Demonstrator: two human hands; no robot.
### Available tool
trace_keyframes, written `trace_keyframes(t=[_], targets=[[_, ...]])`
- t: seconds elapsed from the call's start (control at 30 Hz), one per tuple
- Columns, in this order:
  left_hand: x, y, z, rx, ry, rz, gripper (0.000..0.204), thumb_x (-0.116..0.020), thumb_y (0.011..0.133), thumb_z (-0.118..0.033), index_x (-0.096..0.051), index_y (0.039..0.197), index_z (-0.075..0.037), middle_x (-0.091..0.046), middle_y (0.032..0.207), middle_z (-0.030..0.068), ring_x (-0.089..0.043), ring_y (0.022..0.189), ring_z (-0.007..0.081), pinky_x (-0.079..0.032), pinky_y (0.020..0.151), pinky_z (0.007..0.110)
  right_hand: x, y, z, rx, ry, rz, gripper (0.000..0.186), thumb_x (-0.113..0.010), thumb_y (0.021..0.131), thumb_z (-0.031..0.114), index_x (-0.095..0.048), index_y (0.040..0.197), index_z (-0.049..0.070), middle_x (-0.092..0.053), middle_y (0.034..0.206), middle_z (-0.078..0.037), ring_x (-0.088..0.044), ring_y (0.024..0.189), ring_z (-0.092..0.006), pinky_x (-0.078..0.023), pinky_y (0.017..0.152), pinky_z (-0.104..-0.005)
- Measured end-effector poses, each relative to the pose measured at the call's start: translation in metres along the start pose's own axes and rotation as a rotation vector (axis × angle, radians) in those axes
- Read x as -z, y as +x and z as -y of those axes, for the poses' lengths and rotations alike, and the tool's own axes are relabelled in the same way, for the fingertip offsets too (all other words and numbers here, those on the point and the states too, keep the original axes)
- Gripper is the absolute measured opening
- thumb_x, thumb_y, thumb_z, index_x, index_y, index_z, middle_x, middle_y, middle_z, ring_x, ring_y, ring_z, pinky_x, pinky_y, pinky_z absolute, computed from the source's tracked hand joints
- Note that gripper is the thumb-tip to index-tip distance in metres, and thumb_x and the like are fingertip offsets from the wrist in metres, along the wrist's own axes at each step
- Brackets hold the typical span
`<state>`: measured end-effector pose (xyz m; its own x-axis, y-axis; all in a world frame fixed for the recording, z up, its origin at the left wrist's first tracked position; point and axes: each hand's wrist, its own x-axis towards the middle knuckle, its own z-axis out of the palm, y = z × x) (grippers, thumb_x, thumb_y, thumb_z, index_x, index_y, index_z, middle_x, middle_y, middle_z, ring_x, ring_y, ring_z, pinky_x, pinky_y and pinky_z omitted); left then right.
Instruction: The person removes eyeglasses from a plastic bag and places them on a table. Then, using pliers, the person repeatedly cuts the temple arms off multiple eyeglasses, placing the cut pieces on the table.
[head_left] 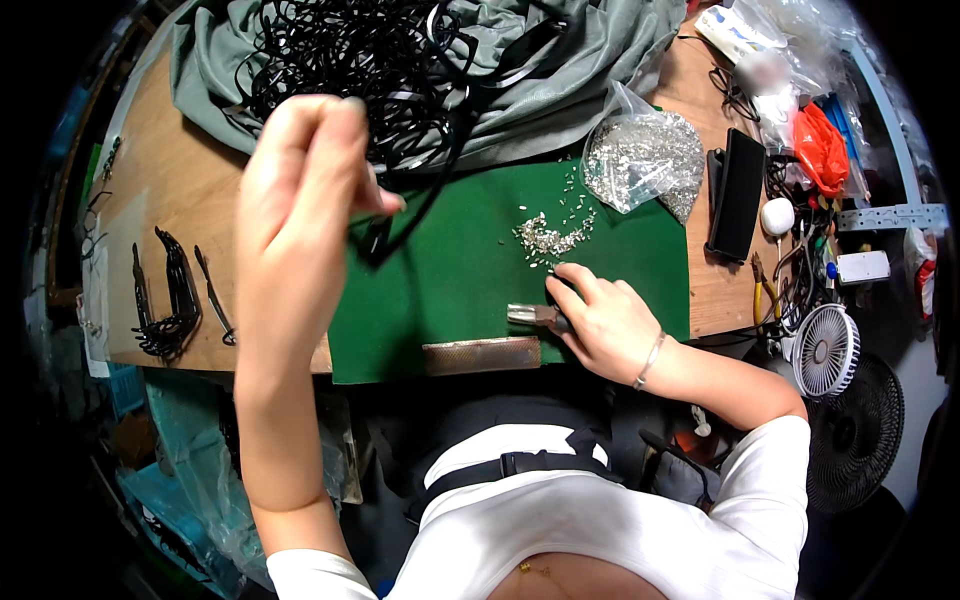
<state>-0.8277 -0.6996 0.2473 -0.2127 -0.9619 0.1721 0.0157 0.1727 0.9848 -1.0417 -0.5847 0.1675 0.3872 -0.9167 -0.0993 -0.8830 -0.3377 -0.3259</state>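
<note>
My left hand [305,190] is raised in front of the heap of black straps [350,60], its fingers pinched on a black strap [418,215] that hangs in a loop over the green mat [430,300]. My right hand [600,315] grips a metal-headed hand tool [530,316] on the mat. Its fingertips are beside small scattered silver pieces [550,235]. Behind them lies a clear bag [645,155] full of similar silver pieces. A metal mesh-faced strip [480,355] lies along the mat's front edge.
Grey-green cloth [560,90] lies under the strap heap. Bundles of black straps [170,320] rest on the wooden table [160,120] at left. At right are a black case [735,195], yellow pliers [762,290], a red plastic bag [820,150], cables and a white fan [825,350].
</note>
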Motion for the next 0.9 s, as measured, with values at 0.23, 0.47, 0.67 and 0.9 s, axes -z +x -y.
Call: trace_keyframes(t=[0.23, 0.47, 0.67, 0.9], targets=[[0.005, -0.076, -0.026, 0.370, -0.485, -0.021, 0.029, -0.039, 0.089, -0.026, -0.029, 0.101, -0.002, -0.056, 0.076, 0.0215, -0.054, 0.042, 0.0199, -0.050, 0.044, 0.028, 0.004, 0.024, -0.024, -0.087, 0.229, -0.091, 0.021, -0.058, 0.067, 0.005, -0.048, 0.085, 0.002, -0.049, 0.078, -0.014, -0.053, 0.073, -0.0313, -0.044, 0.065, -0.0385], [-0.004, -0.129, 0.024, 0.362, -0.307, 0.015, 0.080, -0.061, 0.068, 0.011, -0.011, 0.129, -0.006, -0.053, 0.100, 0.0202, -0.055, 0.064, 0.0080, -0.045, 0.062, 0.018, -0.013, 0.038, -0.026, -0.165, 0.207, -0.033, 0.019, -0.058, 0.069, 0.007, -0.050, 0.085, 0.001, -0.051, 0.078, -0.015, -0.054, 0.073, -0.0326, -0.045, 0.066, -0.0399], [-0.014, -0.126, 0.033, 0.237, -0.389, 0.101, 0.094, -0.065, 0.064, 0.009, -0.002, 0.132, -0.007, -0.047, 0.107, 0.0203, -0.056, 0.071, 0.0096, -0.046, 0.068, 0.022, -0.012, 0.036, -0.029, -0.211, 0.301, 0.025, 0.018, -0.056, 0.071, 0.010, -0.051, 0.085, 0.001, -0.053, 0.079, -0.018, -0.054, 0.074, -0.0344, -0.045, 0.067, -0.0412], [-0.026, -0.124, 0.038, 0.205, -0.193, 0.071, 0.090, -0.063, 0.066, 0.011, -0.004, 0.132, -0.005, -0.048, 0.110, 0.0202, -0.059, 0.076, 0.0148, -0.049, 0.073, 0.027, -0.018, 0.034, -0.015, -0.149, 0.117, -0.080, 0.016, -0.057, 0.070, 0.008, -0.048, 0.081, 0.001, -0.053, 0.079, -0.016, -0.054, 0.075, -0.0332, -0.044, 0.066, -0.0390]])
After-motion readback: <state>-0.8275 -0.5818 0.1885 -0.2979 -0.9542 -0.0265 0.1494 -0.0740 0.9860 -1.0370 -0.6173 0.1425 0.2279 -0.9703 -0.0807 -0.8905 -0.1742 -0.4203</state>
